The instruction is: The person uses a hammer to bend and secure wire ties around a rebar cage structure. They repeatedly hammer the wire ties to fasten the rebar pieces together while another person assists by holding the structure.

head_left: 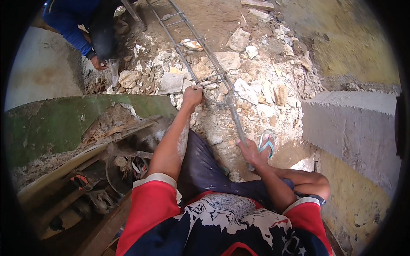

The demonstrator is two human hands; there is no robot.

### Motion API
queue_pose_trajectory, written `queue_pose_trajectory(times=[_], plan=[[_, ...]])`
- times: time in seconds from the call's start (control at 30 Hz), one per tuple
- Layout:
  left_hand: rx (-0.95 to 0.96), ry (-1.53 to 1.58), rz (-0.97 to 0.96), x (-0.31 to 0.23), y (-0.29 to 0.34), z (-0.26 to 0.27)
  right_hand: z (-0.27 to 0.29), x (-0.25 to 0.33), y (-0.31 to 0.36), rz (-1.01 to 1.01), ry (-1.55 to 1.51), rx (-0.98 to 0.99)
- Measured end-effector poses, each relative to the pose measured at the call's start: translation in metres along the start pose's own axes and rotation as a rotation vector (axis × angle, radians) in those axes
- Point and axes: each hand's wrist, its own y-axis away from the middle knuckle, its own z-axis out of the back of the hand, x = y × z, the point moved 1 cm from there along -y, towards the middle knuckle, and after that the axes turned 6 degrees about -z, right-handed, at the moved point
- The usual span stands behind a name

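Observation:
A long, narrow rebar cage [178, 45] with cross ties stretches away from me over the rubble, its near end between my knees and the far ground. My left hand [193, 96] is closed around the left side of that near end, by the last tie. In my right hand [254, 154] is a grey metal bar [237, 121], gripped near its lower end. The bar's upper end meets the right corner of the cage; whether it hooks over a rod there I cannot make out.
Broken stones [245, 90] and pale rubble cover the ground. At the upper left a co-worker in a blue sleeve [68, 30] holds a clear plastic bag [112, 72]. A green broken wall [51, 123] and a box of tools [85, 192] lie left; a grey concrete block [350, 128] stands right.

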Motion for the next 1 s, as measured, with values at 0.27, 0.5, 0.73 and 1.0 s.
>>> queue_pose_trajectory(times=[0.27,0.5,0.73,1.0], plan=[[0.011,-0.055,-0.041,0.000,0.008,0.001,-0.048,-0.017,-0.007,-0.034,0.037,-0.028],[0.016,0.004,-0.030,0.007,0.015,-0.001,-0.071,0.008,0.009,-0.023,0.018,-0.066],[0.124,-0.006,0.043,0.000,0.026,-0.002,-0.087,0.013,0.007,-0.029,-0.008,-0.102],[0.083,0.435,0.138,0.008,0.013,-0.010,-0.062,0.035,-0.002,0.098,0.051,-0.279]])
